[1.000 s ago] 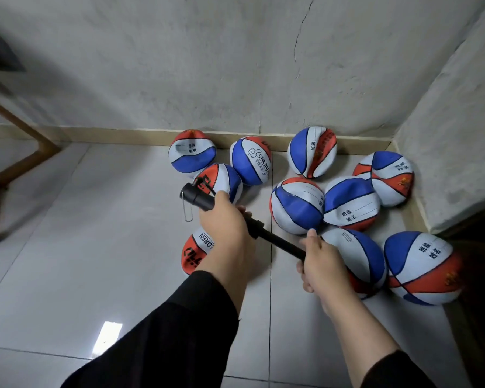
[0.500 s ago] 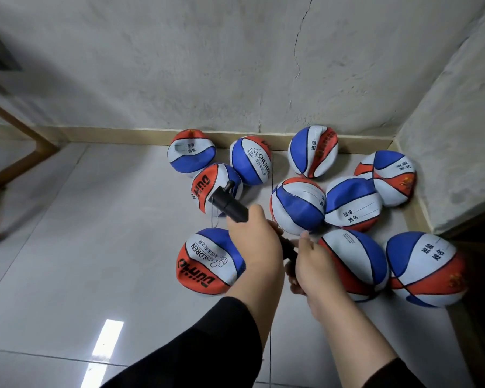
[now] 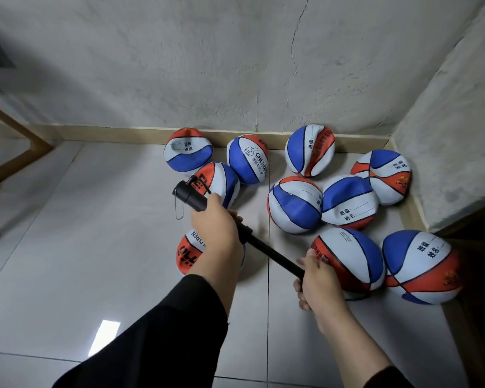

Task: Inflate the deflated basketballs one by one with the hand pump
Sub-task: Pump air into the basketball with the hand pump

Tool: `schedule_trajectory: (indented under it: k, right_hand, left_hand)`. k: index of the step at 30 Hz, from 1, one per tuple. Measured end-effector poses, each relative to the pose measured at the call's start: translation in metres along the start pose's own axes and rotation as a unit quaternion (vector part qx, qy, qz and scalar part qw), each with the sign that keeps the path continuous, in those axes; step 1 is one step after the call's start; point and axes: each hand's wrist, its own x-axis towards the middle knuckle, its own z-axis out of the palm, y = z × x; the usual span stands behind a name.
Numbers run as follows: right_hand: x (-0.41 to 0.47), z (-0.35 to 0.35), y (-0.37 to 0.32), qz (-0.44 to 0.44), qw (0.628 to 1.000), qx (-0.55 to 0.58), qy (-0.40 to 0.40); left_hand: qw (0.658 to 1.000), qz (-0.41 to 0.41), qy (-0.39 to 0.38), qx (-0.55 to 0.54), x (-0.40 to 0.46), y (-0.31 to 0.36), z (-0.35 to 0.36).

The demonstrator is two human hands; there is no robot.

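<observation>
Left hand (image 3: 217,224): I see it wrapped round the hand pump (image 3: 192,198) barrel.
Right hand (image 3: 318,278): gripping the handle, probably; handle hidden.

Left hand (image 3: 217,219) gripping pump (image 3: 192,198) barrel, right hand (image 3: 318,278) — rod drawn out, basketballs (image 3: 294,205) around
</observation>
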Motion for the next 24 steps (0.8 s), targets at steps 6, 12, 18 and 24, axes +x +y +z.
schedule_trajectory:
  k: [6, 12, 18, 24]
  right_hand:
    - [0.006, 0.014, -0.022, -0.087, 0.995, -0.057, 0.004]
    - [0.003, 0.038, -0.026, -0.137, 0.988, -0.074, 0.018]
    - [0.002, 0.027, -0.019, -0.088, 0.996, -0.024, -0.011]
    - [0.003, -0.01, 0.006, -0.02, 1.0, 0.008, 0.015]
  left_hand:
    - [0.999, -0.013, 0.009, -0.034, -0.03, -0.013, 0.011]
    - [0.999, -0.004, -0.02, -0.028, -0.047, -0.022, 0.017]
    - [0.999, -0.017, -0.036, -0.015, -0.04, -0.02, 0.014]
    - [1.0, 0.001, 0.016, -0.018, -0.009, 0.0, 0.002]
